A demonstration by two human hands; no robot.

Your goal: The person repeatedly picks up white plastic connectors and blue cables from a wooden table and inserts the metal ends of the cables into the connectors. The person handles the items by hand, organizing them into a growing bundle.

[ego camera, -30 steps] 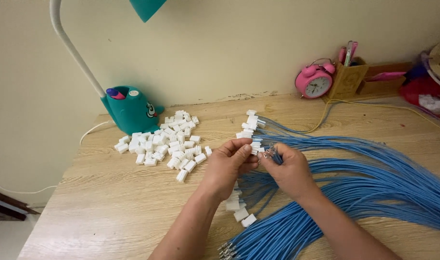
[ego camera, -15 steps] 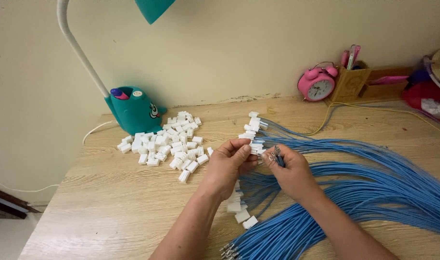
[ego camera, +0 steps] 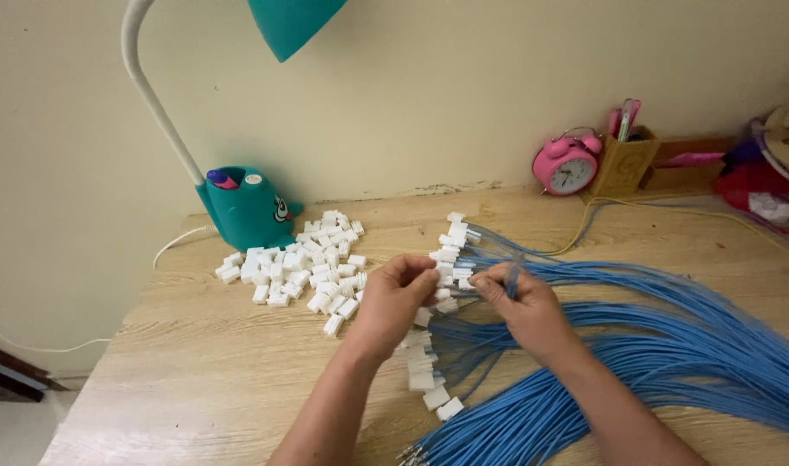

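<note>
My left hand (ego camera: pixel 396 300) pinches a small white plastic connector (ego camera: pixel 447 282) between thumb and fingers. Just right of it, my right hand (ego camera: pixel 522 304) grips the end of a blue wire (ego camera: pixel 513 278), its tip at the connector. The two hands nearly touch above the wooden table (ego camera: pixel 196 380). A large bundle of blue wires (ego camera: pixel 670 345) fans out to the right, several of them ending in white connectors (ego camera: pixel 424 371) below my hands. A loose pile of white connectors (ego camera: pixel 304 269) lies to the left of my left hand.
A teal desk lamp (ego camera: pixel 246 205) stands at the back left with its shade overhead. A pink alarm clock (ego camera: pixel 567 164) and a pen holder (ego camera: pixel 625 155) sit against the wall. Red and mixed clutter (ego camera: pixel 770 185) fills the back right corner.
Both hands stay together at the wire ends with only small finger shifts. The view has shifted slightly.
</note>
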